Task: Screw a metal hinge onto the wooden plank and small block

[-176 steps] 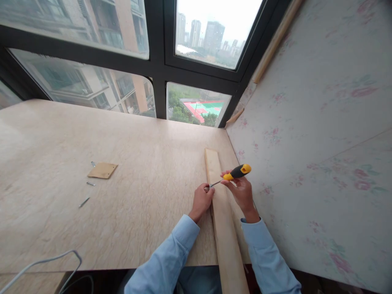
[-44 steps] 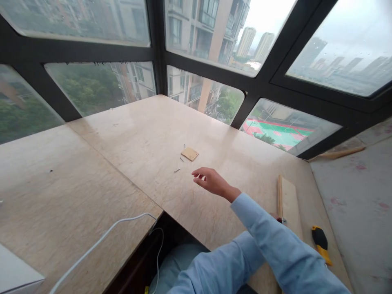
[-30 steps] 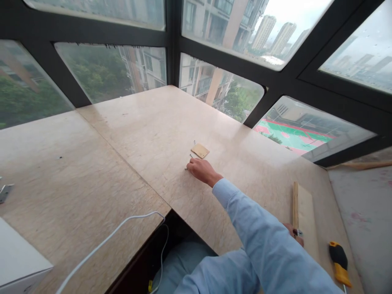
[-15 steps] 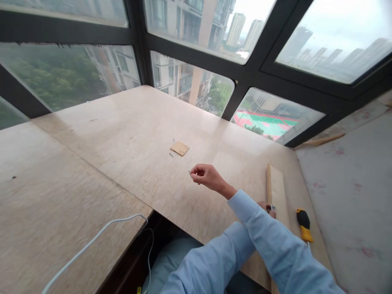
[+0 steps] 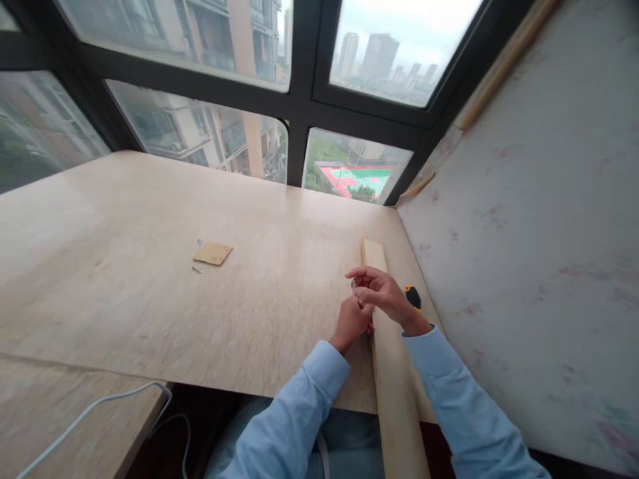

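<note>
My right hand (image 5: 382, 293) is over the board, thumb and fingers closed around a small silvery screw (image 5: 353, 285). Just below, my left hand (image 5: 353, 320) is closed at the left edge of the long pale wooden board (image 5: 394, 379). What its fingers grip there is mostly hidden, and the two hands touch or nearly touch. Behind my right wrist, a black and yellow screwdriver (image 5: 413, 297) lies partly covered on the table.
On the marble-patterned table (image 5: 279, 266) a small thin wooden plate (image 5: 213, 253) lies with a screw (image 5: 198, 269) beside it and another small metal piece (image 5: 200, 243) behind. A white cable (image 5: 100, 402) crosses the lower left. A papered wall (image 5: 524, 266) bounds the right side.
My right hand has moved from the table's middle to the board, carrying the small screw to my left hand. The view has turned right, so the wooden plate appears farther left.
</note>
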The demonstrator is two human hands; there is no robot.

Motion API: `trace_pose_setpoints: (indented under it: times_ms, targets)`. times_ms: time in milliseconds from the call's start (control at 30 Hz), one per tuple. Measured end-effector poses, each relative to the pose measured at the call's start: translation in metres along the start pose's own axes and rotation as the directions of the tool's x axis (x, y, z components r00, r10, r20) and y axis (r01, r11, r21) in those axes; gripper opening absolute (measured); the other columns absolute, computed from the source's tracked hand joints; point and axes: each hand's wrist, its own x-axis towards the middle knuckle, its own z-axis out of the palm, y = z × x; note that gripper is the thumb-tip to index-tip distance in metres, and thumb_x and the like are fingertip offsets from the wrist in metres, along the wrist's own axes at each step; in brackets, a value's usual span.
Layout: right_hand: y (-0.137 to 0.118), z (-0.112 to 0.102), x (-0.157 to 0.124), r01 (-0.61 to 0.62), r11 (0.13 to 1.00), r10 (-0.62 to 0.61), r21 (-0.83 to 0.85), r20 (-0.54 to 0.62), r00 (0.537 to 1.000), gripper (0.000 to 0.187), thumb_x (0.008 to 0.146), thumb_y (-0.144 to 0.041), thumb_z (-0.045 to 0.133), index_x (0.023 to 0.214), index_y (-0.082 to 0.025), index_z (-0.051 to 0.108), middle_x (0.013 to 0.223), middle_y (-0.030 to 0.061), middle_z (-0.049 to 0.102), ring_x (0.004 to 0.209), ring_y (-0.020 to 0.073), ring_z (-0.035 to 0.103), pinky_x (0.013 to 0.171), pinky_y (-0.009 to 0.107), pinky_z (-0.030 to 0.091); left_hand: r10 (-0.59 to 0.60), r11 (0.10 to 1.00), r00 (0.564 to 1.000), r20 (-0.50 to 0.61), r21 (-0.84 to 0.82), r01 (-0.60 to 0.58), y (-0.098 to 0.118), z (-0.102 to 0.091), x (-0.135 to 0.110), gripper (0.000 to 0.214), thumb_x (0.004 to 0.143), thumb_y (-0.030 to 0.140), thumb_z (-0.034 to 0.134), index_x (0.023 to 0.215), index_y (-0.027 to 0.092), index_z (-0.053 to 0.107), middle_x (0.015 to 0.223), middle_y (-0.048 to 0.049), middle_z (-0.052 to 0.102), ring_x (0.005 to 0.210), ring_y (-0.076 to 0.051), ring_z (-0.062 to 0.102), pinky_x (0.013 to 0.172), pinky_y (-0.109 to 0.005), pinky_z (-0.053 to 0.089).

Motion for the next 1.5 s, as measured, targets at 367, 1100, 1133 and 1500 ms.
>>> trace_pose_setpoints:
  times_ms: [367,1100,1133,1500]
  targets:
    - [0.066,-0.055,-0.050,-0.012,0.989,-0.051,-0.148,-0.411,0.910,0.029,0.077,-0.039,0.068,0.096,-0.017,0.066,0.078,0.0012,0.062,0.068,0.0129,0.057,0.061,0.025,0.046,0.024,0.998,0.998,0.066,-0.064,-0.020,0.003,-0.002,0.005,0.030,0.084,0.026,0.060,0.108,0.007,0.060,0.078,-0.0042,0.067,0.041,-0.007,0.057,0.036,-0.016,0.041]
    - [0.080,-0.052,-0.067,0.085,0.928,-0.205,-0.363,-0.306,0.930,0.013,0.087,-0.029,0.063,0.093,-0.020,0.071,0.090,0.0051,0.070,0.078,0.0155,0.062,0.067,0.027,0.048,-0.017,0.999,1.000,-0.009,-0.035,0.017,0.010,0.001,0.003,0.028,0.085,0.027,0.060,0.104,0.007,0.061,0.070,-0.0027,0.065,0.041,-0.008,0.057,0.035,-0.015,0.040]
    - [0.081,-0.052,-0.067,0.100,0.924,-0.220,-0.370,-0.299,0.928,0.013,0.087,-0.028,0.063,0.093,-0.021,0.071,0.090,0.0048,0.070,0.080,0.0157,0.063,0.068,0.027,0.048,-0.019,0.999,1.000,-0.008,-0.034,0.018,0.010,0.001,0.003,0.028,0.085,0.027,0.061,0.104,0.007,0.061,0.070,-0.0029,0.065,0.041,-0.008,0.057,0.035,-0.016,0.040]
    - [0.085,-0.053,-0.067,0.226,0.841,-0.350,-0.492,-0.177,0.920,0.018,0.091,-0.023,0.059,0.101,-0.024,0.074,0.096,0.0054,0.072,0.089,0.0176,0.066,0.079,0.032,0.053,-0.046,0.999,0.999,-0.021,-0.004,0.046,0.011,0.003,0.003,0.024,0.088,0.021,0.056,0.106,0.007,0.059,0.062,0.0004,0.061,0.040,-0.009,0.057,0.035,-0.017,0.040]
